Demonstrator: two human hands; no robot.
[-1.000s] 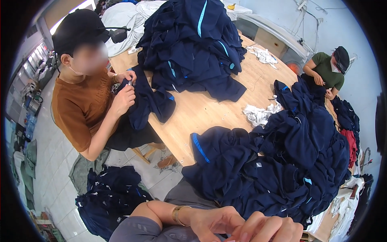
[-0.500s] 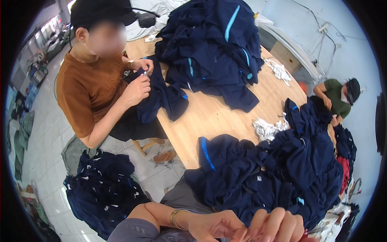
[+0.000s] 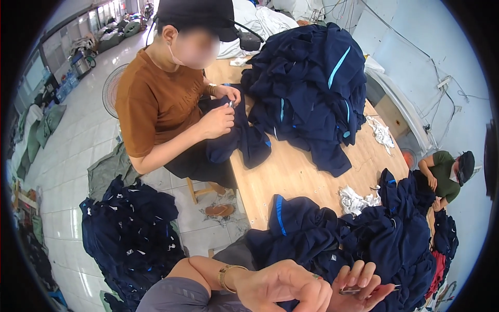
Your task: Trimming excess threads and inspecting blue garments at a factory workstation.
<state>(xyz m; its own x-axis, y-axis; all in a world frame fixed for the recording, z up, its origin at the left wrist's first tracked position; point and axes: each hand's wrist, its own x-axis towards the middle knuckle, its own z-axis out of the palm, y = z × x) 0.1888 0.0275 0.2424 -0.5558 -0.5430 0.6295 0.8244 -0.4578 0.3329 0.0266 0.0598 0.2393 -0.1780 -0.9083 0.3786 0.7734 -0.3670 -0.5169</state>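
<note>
Wooden table [image 3: 286, 179]: open lane across its middle. Tall navy garment pile [image 3: 306, 88] blocks its far end; second navy heap [image 3: 384, 244], its near end; white scraps [image 3: 358, 200] obstruct its right side.

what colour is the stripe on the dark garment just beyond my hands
Bright blue; the stripe shows best in the head view, the only one.

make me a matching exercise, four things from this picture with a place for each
1. sandal
2. metal tool
3. fan
4. tallest garment heap

a. behind the person in brown
b. on the table
c. on the tiled floor
d. in the wearer's right hand

Right pairs: 1-c, 2-d, 3-a, 4-b
</note>
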